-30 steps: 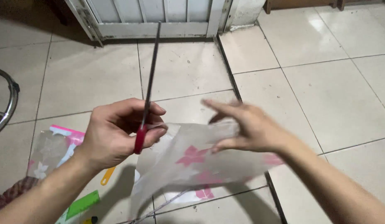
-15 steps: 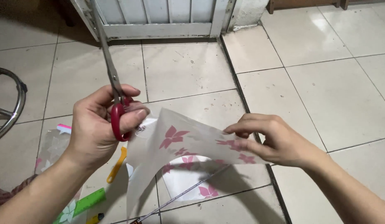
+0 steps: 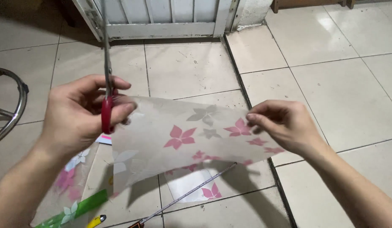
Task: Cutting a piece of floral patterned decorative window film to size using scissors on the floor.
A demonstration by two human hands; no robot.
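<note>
Head view: green strip (image 3: 84,205) and metal ruler (image 3: 191,192) lie under flowered sheet (image 3: 179,139).

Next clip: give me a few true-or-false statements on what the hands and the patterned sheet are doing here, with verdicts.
1. The left hand holds red-handled scissors. True.
2. The right hand pinches the sheet at its edge. True.
3. The sheet lies flat on the floor. False: both hands hold it up above the tiles.
4. The sheet is printed with blue stripes. False: it shows pink and grey flowers.
5. The scissor blades point up, away from the person. True.
</note>
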